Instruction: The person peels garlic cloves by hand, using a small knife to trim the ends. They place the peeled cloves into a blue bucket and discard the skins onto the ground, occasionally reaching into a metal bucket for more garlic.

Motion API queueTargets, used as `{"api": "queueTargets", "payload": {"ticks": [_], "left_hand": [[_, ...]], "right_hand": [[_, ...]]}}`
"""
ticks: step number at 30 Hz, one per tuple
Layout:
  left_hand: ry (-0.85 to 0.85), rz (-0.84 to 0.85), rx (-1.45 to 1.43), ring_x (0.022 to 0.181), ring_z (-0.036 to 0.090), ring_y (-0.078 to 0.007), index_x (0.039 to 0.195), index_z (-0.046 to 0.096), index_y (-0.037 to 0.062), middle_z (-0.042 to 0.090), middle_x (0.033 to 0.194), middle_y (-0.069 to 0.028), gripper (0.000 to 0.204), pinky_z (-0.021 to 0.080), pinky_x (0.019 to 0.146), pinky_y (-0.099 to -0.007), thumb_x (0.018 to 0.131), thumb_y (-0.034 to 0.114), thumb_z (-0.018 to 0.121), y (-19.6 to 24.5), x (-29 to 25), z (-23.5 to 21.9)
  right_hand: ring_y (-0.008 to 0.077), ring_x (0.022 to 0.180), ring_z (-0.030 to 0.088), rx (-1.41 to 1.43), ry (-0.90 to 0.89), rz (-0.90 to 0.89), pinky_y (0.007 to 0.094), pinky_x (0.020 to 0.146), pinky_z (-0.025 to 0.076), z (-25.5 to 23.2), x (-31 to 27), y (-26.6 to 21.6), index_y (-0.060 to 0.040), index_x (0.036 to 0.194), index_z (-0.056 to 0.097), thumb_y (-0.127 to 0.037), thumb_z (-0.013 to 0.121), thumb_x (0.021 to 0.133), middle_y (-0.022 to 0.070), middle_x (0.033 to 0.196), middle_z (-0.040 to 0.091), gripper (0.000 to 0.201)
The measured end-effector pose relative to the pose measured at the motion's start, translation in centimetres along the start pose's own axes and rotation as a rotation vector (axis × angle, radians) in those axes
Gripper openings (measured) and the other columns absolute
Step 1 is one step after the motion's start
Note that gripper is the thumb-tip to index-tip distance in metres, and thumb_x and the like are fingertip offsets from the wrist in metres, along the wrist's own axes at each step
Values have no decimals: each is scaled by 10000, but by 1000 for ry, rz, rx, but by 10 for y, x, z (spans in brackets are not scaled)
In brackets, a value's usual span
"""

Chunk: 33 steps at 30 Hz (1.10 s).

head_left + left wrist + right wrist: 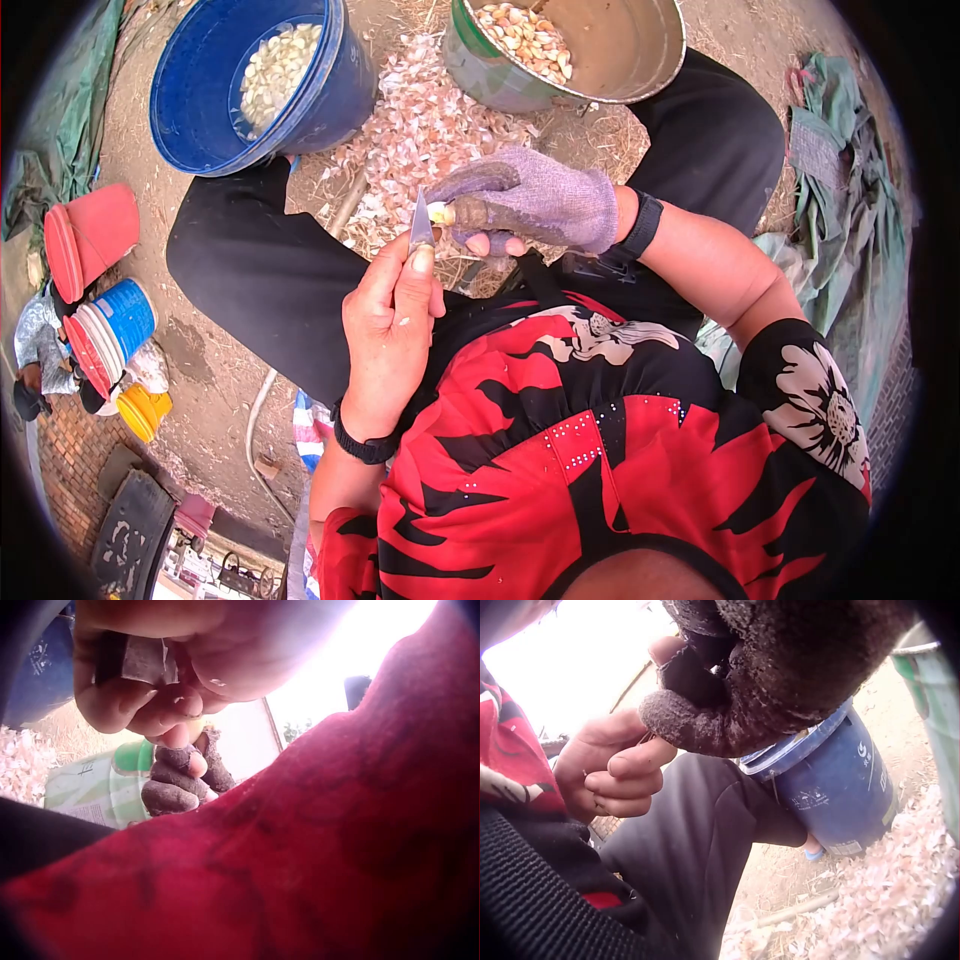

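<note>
My bare left hand (388,315) grips a small knife (421,224), its blade pointing up and away from me. In the left wrist view, fingers (142,712) curl round the knife's flat metal part (146,660). A grey-purple glove covers my right hand (535,198), with bare fingertips poking out. Between its thumb and fingers it pinches a pale garlic clove (440,213), right beside the blade. In the right wrist view, the gloved hand (757,682) hides the clove, and the left hand (619,765) shows just behind it.
A blue bucket (345,100) with peeled cloves (280,70) stands ahead on the left. Ahead on the right is a green-and-white bucket (490,85) holding unpeeled cloves (525,40). Papery skins (400,120) cover the ground between them. More buckets (105,235) stand far left.
</note>
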State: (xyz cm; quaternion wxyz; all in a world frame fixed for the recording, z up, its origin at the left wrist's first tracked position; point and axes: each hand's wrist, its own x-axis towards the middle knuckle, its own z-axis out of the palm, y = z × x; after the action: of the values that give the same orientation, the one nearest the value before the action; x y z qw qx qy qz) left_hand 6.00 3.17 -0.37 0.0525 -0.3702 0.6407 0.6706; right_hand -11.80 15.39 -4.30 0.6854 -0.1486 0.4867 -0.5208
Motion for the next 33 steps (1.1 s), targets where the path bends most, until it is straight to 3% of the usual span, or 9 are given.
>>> {"api": "queueTargets", "payload": {"ticks": [2,9,15,17,23,33], "left_hand": [[-11,57,72,495,405,-8,1263,589,35,542,671,24,310,308,435,-178,1046,237,499,-5,1,0],[45,56,27,494,410,-8,1269,583,25,550,670,20,315,310,431,-181,1040,230,513,-2,0,4],[45,20,30,545,465,-23,1260,619,29,556,657,24,295,374,481,-207,1030,192,530,-2,1,1],[51,91,95,492,404,-3,1282,589,36,547,662,26,321,307,432,-180,1037,233,520,-7,3,3],[53,131,122,494,404,-2,1284,591,31,542,650,33,329,311,436,-182,1031,233,533,-10,4,4],[-21,59,96,488,404,-9,1273,597,28,528,640,31,331,315,435,-184,1036,247,523,-9,7,1]], "right_hand": [[24,568,511,32,-28,-5,164,488,422,-2,1,2,-29,1250,630,-324,630,968,-12,754,621,408],[27,602,488,42,-21,17,166,522,405,3,0,-2,-27,1256,631,-345,627,968,-19,758,591,429],[22,548,509,38,14,-10,158,472,410,3,2,3,-46,1247,633,-336,641,959,-13,759,622,409],[17,544,505,25,27,8,153,469,404,2,1,4,-44,1245,634,-334,638,961,-17,757,620,406],[19,547,517,18,5,-29,158,468,408,-1,3,10,-38,1251,631,-327,638,961,-12,751,629,409],[34,561,528,-8,-35,-66,180,479,417,-5,4,13,-36,1222,645,-401,653,935,-12,747,627,465]]}}
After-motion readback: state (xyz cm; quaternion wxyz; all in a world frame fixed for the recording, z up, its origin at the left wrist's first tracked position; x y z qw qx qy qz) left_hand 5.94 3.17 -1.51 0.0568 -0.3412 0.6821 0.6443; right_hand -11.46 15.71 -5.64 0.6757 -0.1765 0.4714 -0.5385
